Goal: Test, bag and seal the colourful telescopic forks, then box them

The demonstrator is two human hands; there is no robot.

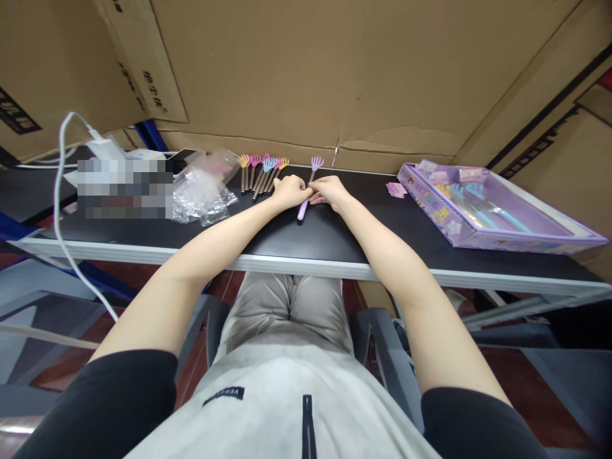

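Note:
Both hands meet at the middle of the black table around a purple back scratcher (303, 210) with a small claw-shaped head pointing away from me. My left hand (289, 192) has its fingers closed on the shaft from the left. From the right, my right hand (329, 191) pinches the same shaft, its fingers bent around it. The middle of the shaft is partly hidden by the fingers. Just left of my left hand lies a row of several back scratchers (261, 175) with yellow, pink and blue claw heads and dark handle ends.
Crumpled clear plastic bags (201, 191) lie on the left, beside a white charger (105, 148) with a cable and a blurred-out patch. A purple display box (478, 239) holding packed back scratchers stands at right, near a small pink packet (396, 189). Cardboard walls the table's back.

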